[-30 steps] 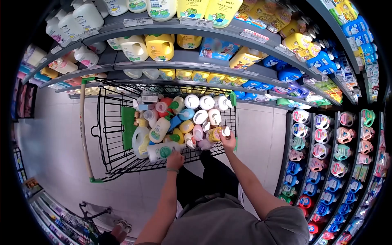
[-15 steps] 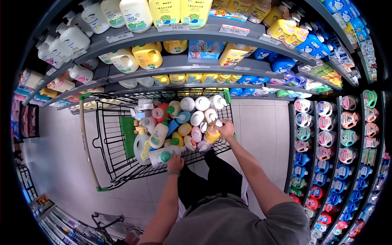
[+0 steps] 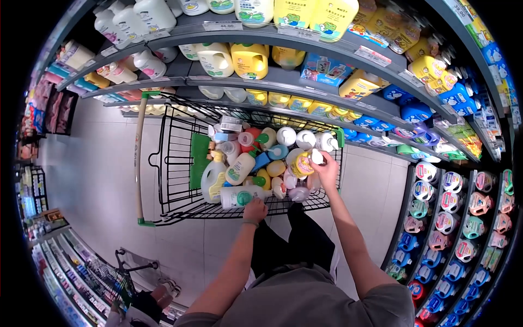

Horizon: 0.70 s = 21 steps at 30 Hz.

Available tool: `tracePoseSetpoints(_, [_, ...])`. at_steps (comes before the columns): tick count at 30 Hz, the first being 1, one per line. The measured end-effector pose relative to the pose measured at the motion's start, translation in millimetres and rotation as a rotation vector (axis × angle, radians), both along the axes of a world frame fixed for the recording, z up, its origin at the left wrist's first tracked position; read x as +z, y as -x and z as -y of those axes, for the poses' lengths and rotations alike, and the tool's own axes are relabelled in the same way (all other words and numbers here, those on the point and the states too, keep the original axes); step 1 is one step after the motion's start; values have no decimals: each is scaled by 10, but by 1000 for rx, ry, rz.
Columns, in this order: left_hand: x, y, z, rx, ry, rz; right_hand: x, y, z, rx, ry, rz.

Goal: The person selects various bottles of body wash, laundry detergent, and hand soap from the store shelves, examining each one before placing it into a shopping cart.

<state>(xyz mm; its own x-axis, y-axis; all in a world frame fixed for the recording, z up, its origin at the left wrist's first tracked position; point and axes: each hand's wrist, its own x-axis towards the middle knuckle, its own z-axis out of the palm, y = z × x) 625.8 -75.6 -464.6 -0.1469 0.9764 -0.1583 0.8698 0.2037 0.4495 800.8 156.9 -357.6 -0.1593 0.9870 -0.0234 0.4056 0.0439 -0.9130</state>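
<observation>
A wire shopping cart [image 3: 180,215] with green corners holds a pile of bottles. My right hand [image 3: 326,170] grips the white top of a yellow bottle [image 3: 302,164] at the cart's right end, its body tilted over the pile. My left hand [image 3: 254,210] is at the near rim, its fingers closed against the end of a white bottle with a green label [image 3: 239,197], which lies on its side. Left of that bottle stands a clear jug with a yellow label [image 3: 213,177]. A blue pump bottle [image 3: 278,152] lies mid-pile.
Shelves [image 3: 239,82] of bottles run along the cart's far side. More shelves with detergent bottles [image 3: 426,171] stand at the right. The cart's handle [image 3: 139,158] is on its left. Another person's legs [image 3: 158,300] and a second cart [image 3: 117,278] show at lower left.
The view has shifted, so cart and shelves appear farther right. The yellow bottle in my right hand has turned, with its white top now toward my fingers. My left hand stays by the white bottle.
</observation>
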Motion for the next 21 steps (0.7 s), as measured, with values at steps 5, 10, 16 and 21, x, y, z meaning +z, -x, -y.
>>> tracePoseSetpoints(5, [32, 3, 3, 20, -38, 22, -269, 902, -243, -161, -106, -135])
tracePoseSetpoints(10, [19, 3, 2, 17, -70, 7, -998, 1586, -390, -495, 250, -624])
tracePoseSetpoints(16, [-65, -19, 42, 8, -72, -24, -1899, 1616, -502, -500, 860, -823])
tracePoseSetpoints(21, [-38, -17, 43, -50, -50, -34, -956, 1301, -634, -231, 799, -306])
